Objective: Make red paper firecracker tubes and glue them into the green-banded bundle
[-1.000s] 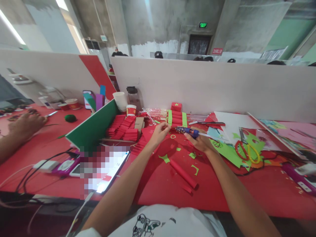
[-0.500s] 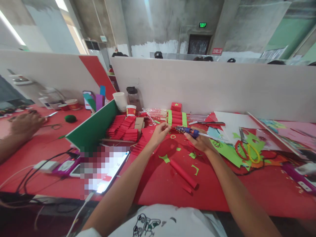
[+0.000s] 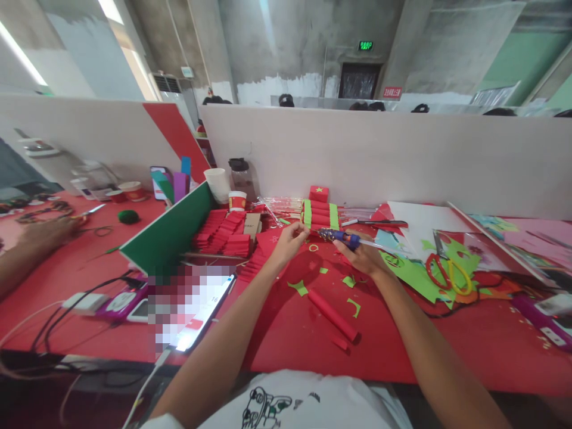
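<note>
My right hand (image 3: 364,256) is closed round a blue glue gun (image 3: 342,237) whose nozzle points left. My left hand (image 3: 288,239) pinches something small at the nozzle tip; I cannot make out what. Just behind both hands lies a bundle of red paper rolls bound with two green bands (image 3: 320,214), topped by a small red box with a yellow star (image 3: 319,193). One loose red paper roll (image 3: 333,314) lies on the red table (image 3: 447,351) nearer me, among green paper scraps (image 3: 298,287).
Stacks of folded red paper (image 3: 223,231) sit beside a green divider board (image 3: 167,233). A phone (image 3: 192,307) lies at the front left with cables and a power strip (image 3: 84,302). Red-handled scissors (image 3: 447,268) rest on green paper at right. Another person's hand (image 3: 40,235) is at far left.
My hands have stayed put at the glue gun. The other person's hand at the far left has drawn back slightly toward the left edge.
</note>
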{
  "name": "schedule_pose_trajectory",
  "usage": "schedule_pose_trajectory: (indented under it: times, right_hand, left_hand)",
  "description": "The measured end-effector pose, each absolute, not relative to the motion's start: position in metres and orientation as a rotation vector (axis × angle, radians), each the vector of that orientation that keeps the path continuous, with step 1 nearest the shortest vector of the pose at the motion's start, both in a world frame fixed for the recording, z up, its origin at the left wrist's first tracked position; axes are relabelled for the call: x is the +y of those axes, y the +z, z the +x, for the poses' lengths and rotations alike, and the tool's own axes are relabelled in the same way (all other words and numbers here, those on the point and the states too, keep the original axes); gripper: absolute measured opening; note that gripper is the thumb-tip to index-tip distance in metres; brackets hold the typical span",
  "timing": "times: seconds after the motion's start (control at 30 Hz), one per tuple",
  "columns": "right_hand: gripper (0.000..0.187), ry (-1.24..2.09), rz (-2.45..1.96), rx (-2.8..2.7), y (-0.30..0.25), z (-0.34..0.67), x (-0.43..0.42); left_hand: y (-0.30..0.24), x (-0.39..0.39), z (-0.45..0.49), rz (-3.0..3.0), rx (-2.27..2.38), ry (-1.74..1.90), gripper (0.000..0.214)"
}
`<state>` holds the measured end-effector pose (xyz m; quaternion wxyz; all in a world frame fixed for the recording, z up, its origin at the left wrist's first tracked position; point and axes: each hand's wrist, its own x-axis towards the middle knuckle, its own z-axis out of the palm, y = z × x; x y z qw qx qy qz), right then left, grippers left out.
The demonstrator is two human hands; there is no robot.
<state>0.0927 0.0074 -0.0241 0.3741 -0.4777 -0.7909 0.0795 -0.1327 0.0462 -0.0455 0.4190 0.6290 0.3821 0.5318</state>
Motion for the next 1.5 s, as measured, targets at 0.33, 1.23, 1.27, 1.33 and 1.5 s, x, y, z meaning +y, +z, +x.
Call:
schedule_pose_trajectory:
  times: [0.33,1.23,1.27,1.33,1.5]
  right_hand:
    - [0.027,0.201,-1.220,-1.999,-0.023,0.093,0.006]
    - [0.047,0.776,-1.208,-1.862,-0.030,0.126,0.021]
    - [0.047,0.734,-1.236,-1.865,-0.030,0.125,0.021]
    - [0.045,0.662,-1.290,-1.896,-0.029,0.124,0.021]
    - [0.045,0.973,-1.196,-2.032,-0.024,0.126,0.011]
  left_hand:
    - [-0.046,0.046,-0.133,1.596,0.953,1.316,0.014]
    - [-0.041,0.040,-0.133,1.573,0.980,1.245,0.021]
    - [-0.040,0.040,-0.133,1.581,0.978,1.251,0.020]
    - [-0.040,0.039,-0.133,1.594,0.971,1.267,0.018]
    - [-0.038,0.038,-0.133,1.607,0.973,1.246,0.017]
